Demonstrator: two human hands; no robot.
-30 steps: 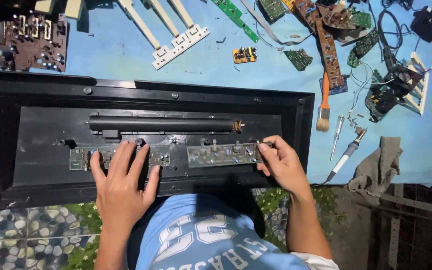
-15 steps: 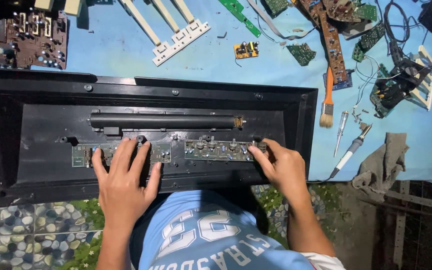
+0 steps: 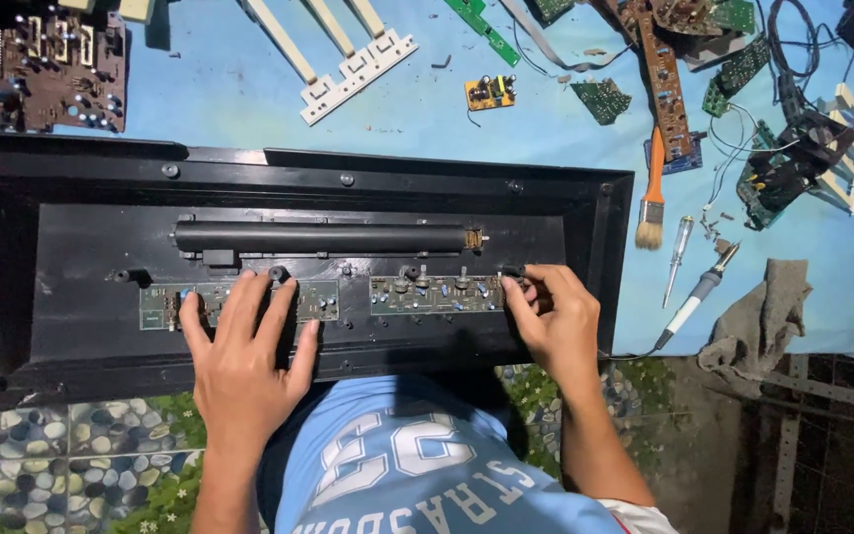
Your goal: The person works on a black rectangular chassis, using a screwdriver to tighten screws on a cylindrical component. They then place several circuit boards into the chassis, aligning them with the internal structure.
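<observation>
A light blue table surface (image 3: 249,109) is carrying everything here. A big black plastic keyboard housing (image 3: 565,198), long and rectangular, is lying across its near part. Beyond the housing, white plastic piano keys (image 3: 348,59) and a small yellow circuit board (image 3: 489,93) are lying. Beyond its left end, a brown circuit board (image 3: 42,64) is resting. To the right of the housing, an orange-handled paintbrush (image 3: 652,188), a clear-handled screwdriver (image 3: 677,259), a soldering iron (image 3: 692,300) and a crumpled grey cloth (image 3: 758,321) are lying.

housing (image 3: 71,247): matt black plastic | circuit board (image 3: 434,295): green, metal-studded | cloth (image 3: 753,321): grey, rumpled | brush (image 3: 652,193): orange handle, pale bristles
</observation>
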